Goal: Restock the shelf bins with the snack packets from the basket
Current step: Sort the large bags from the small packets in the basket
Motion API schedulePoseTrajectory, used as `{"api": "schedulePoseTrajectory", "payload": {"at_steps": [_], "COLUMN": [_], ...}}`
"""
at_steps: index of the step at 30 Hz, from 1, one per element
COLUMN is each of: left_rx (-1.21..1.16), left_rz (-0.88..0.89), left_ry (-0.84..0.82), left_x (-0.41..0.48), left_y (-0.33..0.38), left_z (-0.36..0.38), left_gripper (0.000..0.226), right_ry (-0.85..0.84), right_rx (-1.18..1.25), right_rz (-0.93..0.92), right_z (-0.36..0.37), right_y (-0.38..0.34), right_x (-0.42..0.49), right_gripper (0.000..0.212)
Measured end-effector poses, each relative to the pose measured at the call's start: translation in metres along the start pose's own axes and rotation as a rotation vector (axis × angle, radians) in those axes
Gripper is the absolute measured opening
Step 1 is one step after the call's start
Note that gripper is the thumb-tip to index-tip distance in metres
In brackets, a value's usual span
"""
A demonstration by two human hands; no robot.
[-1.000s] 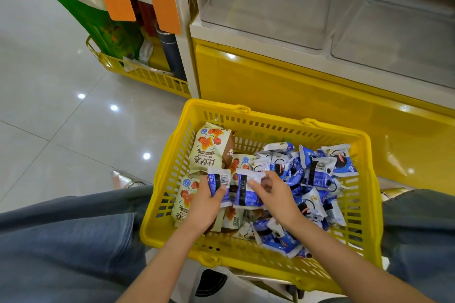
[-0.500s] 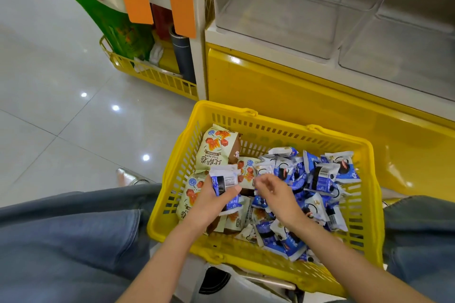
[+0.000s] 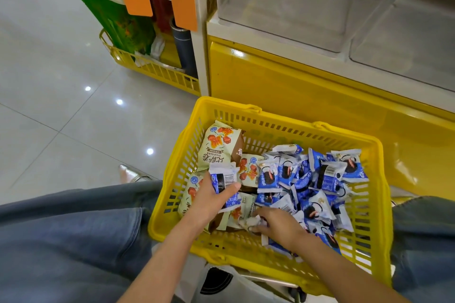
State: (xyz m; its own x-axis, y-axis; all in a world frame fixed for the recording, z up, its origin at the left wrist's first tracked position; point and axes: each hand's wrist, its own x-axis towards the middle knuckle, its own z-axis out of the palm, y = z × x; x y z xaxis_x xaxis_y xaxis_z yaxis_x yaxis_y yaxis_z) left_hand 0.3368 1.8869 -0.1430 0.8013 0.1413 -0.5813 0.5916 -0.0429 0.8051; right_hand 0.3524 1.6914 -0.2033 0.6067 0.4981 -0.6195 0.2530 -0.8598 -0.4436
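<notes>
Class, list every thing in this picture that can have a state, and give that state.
left hand, grips blue packets
right hand, fingers curled at a pale packet; grip unclear
yellow basket, partly filled with loose packets
clear shelf bins, no packets visible inside
beige packets, lying at the basket's left

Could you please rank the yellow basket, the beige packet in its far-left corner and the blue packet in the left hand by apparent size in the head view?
1. yellow basket
2. beige packet
3. blue packet, which the left hand grips and partly covers.
</notes>
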Motion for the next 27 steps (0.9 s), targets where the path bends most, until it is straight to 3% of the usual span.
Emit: {"api": "schedulePoseTrajectory", "payload": {"at_steps": [5, 11, 13, 17, 20, 27], "left_rx": [0.022, 0.2, 0.252, 0.335, 0.483, 0.816], "left_rz": [0.041, 0.239, 0.29, 0.204, 0.144, 0.197], "left_ry": [-0.05, -0.149, -0.221, -0.272, -0.268, -0.24], "left_x": [0.005, 0.033, 0.045, 0.066, 0.078, 0.091], "left_y": [0.008, 0.047, 0.062, 0.086, 0.091, 0.093], "left_z": [0.016, 0.087, 0.124, 0.188, 0.212, 0.202], "left_gripper": [0.051, 0.041, 0.048, 0.065, 0.06, 0.055], "right_ry": [0.296, 0.775, 0.867, 0.78, 0.679, 0.753], "right_rx": [0.462, 0.496, 0.496, 0.423, 0.314, -0.095], "right_rz": [-0.01, 0.169, 0.264, 0.428, 0.478, 0.379], "right_z": [-0.052, -0.132, -0.149, -0.158, -0.155, -0.158], "right_y": [-0.002, 0.048, 0.068, 0.096, 0.101, 0.088], "right_x": [-0.022, -0.051, -0.057, -0.057, -0.056, -0.067], "right_gripper": [0.026, 0.038, 0.038, 0.038, 0.037, 0.029]}}
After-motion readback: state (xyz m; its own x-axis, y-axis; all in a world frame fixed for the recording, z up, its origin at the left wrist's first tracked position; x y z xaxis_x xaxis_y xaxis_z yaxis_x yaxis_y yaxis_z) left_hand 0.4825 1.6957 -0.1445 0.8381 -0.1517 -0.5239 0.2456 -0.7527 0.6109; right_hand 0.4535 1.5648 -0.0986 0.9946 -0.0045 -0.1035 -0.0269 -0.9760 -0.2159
